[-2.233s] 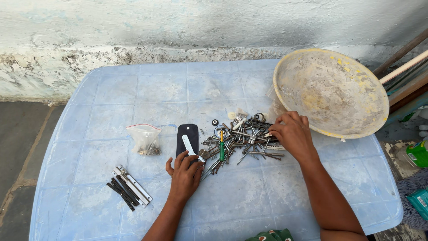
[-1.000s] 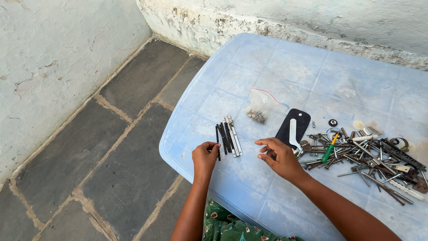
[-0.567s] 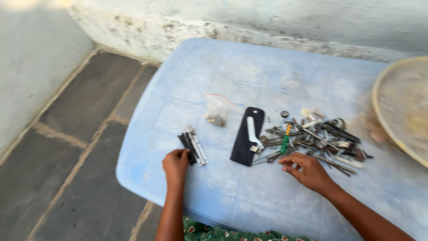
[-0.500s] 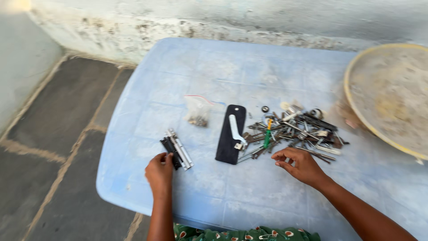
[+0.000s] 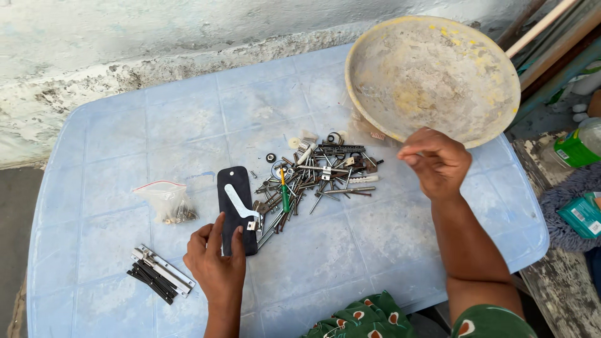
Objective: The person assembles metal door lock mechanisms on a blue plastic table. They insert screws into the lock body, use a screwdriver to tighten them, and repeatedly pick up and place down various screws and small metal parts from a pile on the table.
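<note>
Sorted: your rod bundle [image 5: 159, 280] lies left of the pile [image 5: 313, 175], well apart | left: pile mostly unsorted, by judgement | your left hand [image 5: 216, 263] fingers spread on black plate [image 5: 236, 209] beside pile | your right hand [image 5: 438, 161] raised right of pile, fingertips pinched; contents unclear | bench [image 5: 125, 131].

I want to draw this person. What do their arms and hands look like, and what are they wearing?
Both arms are bare, with no sleeves over the forearms. The left hand and right hand wear no gloves, and I can see no rings, watch or bracelets. At the bottom edge is green clothing with small red and white teardrop shapes on it.
</note>
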